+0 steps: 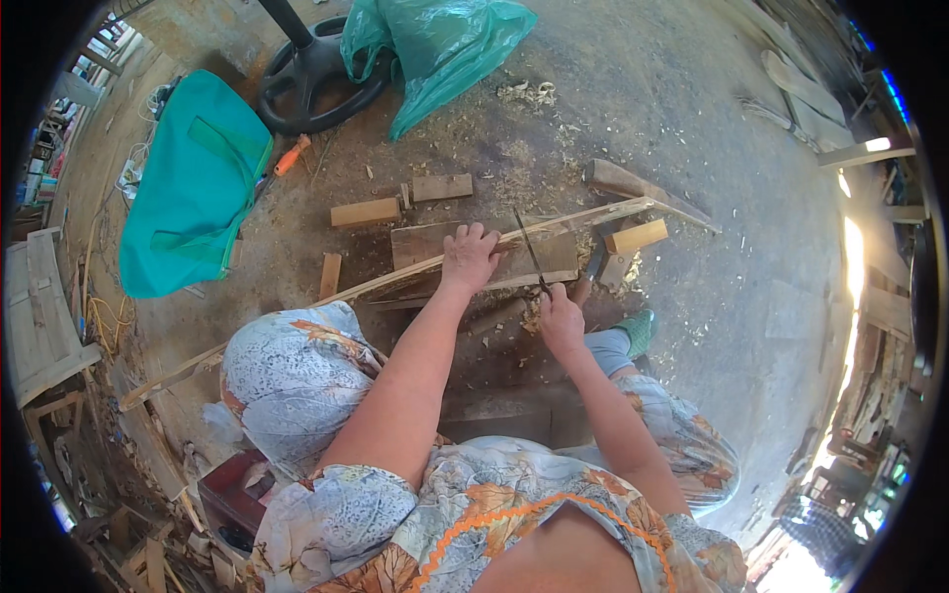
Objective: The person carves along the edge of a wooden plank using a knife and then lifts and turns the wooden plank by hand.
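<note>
My left hand [469,259] presses and grips a long, thin wooden strip [613,211] with curled fingers. The strip runs diagonally across a wooden board [420,239] lying low in front of me and reaches back past my left knee. My right hand [558,318] holds the handle of a slim dark saw or blade [532,251], which lies across the strip just right of my left hand. Beside the board are small wood blocks [364,211] and a broad metal-bladed tool [593,265] with a wooden handle, partly under the strip.
A green bag [188,188], an orange-handled tool [292,155], a black wheel-like base [316,94] and a green plastic bag [450,54] lie ahead. Shavings scatter over the concrete floor [712,287]. Scrap wood [44,306] piles at left; planks [801,99] stand at right.
</note>
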Demonstrator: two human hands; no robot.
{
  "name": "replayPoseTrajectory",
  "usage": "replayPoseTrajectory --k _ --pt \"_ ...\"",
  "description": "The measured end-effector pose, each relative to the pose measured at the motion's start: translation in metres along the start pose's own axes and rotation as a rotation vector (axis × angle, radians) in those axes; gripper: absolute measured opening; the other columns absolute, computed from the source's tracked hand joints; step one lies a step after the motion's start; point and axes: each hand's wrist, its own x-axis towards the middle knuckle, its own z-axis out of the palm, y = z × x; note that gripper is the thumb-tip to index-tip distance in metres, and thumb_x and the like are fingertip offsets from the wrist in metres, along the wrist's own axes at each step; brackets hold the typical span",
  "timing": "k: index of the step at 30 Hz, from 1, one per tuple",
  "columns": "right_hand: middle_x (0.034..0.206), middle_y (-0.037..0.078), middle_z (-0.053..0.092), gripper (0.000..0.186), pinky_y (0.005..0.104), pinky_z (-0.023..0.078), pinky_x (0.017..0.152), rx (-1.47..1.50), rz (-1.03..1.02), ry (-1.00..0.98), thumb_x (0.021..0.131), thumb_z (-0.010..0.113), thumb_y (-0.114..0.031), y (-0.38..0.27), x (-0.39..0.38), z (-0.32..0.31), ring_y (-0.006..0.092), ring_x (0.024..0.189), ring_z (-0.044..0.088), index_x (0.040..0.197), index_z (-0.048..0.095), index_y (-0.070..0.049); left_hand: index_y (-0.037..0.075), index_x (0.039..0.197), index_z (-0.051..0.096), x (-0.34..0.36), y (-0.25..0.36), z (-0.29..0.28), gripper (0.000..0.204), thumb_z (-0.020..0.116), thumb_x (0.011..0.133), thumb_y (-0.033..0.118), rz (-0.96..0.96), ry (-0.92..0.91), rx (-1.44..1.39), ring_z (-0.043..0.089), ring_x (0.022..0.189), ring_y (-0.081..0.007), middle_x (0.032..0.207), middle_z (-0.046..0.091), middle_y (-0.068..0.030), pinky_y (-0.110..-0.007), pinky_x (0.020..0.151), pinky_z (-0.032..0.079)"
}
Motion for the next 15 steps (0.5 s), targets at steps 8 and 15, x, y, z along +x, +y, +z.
replayPoseTrajectory --k 8,15 --pt "0.072 0.025 0.057 0.017 0.0552 0.041 0.063 -0.012 0.005 -0.017 0.088 0.047 -0.023 -0.004 -0.0041 0.0009 0.0468 0.072 0.055 0.089 0.042 -0.007 0.02 0.107 0.058 -0.0015 -0.0002 -0.0005 0.033 0.064 0.076 0.028 0.004 0.023 -0.011 0.047 0.099 -0.0232 0.098 0.049 -0.0039 -0.041 0.079 0.039" --pt "0.069 0.024 0.056 0.017 0.055 0.04 0.061 -0.026 -0.01 -0.008 0.088 0.047 -0.023 -0.0058 -0.0065 0.0025 0.0466 0.07 0.054 0.09 0.042 -0.007 0.021 0.108 0.058 -0.0016 0.0008 -0.0025 0.034 0.064 0.075 0.026 -0.004 0.017 -0.007 0.046 0.099 -0.023 0.099 0.049 -0.0038 -0.04 0.08 0.039"
